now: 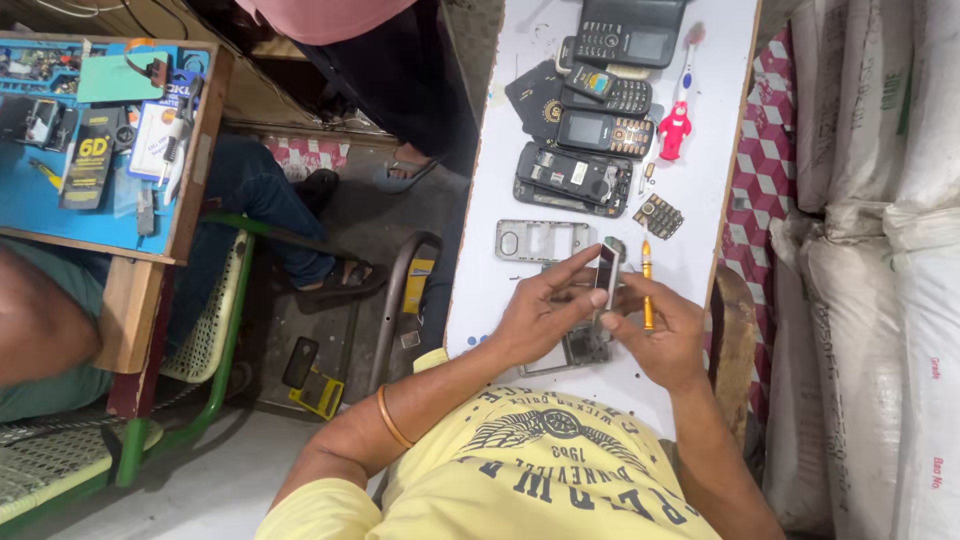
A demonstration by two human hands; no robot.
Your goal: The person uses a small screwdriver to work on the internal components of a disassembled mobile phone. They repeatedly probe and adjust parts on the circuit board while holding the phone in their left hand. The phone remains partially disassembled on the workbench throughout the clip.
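Hands: left hand point(540, 315) and right hand point(662, 335) are both pinching a slim phone body point(607, 272), holding it edge-up just above the counter point(480, 300); fingers are closed on it from both sides.
Under hands: a grey phone part point(580, 348) is lying flat, partly covered.
Beside: a yellow-handled screwdriver point(647, 290) is resting by the right hand, untouched.
Progress: phone is looking stripped; an empty frame point(540, 240) and loose keypad point(658, 215) are lying apart, so reassembly seems left to do.
Farther: several keypad phones point(600, 130) and a red figure point(675, 130) are sitting up the counter.
Hidden: which face of the held phone is showing is hard to tell; top phone is cut off.
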